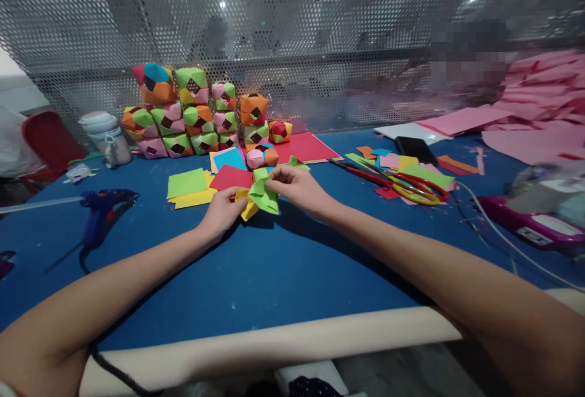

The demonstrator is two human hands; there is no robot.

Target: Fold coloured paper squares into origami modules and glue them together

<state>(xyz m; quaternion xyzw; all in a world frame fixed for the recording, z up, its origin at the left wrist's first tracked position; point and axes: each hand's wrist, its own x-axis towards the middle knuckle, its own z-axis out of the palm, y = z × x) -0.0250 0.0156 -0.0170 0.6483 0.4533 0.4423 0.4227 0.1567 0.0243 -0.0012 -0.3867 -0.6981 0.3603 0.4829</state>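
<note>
A partly joined piece of folded paper [264, 194], green with yellow, is held between my two hands above the blue table. My left hand [222, 211] pinches its yellow part at the lower left. With thumb and fingertips, my right hand [297, 186] grips the green part from the right. Another green folded bit [298, 163] shows just behind my right hand. Beyond my hands lie a red paper sheet [231, 178] and a stack of green and yellow squares [187, 183]. How the folded parts join is partly hidden by my fingers.
Several folded paper cubes [196, 119] stand stacked at the back left. A blue glue gun [103, 208] lies left, beside a white jar [105, 135]. Scissors [420, 189], a black phone [415, 150] and paper scraps lie right. Pink paper [539, 98] is piled at the far right.
</note>
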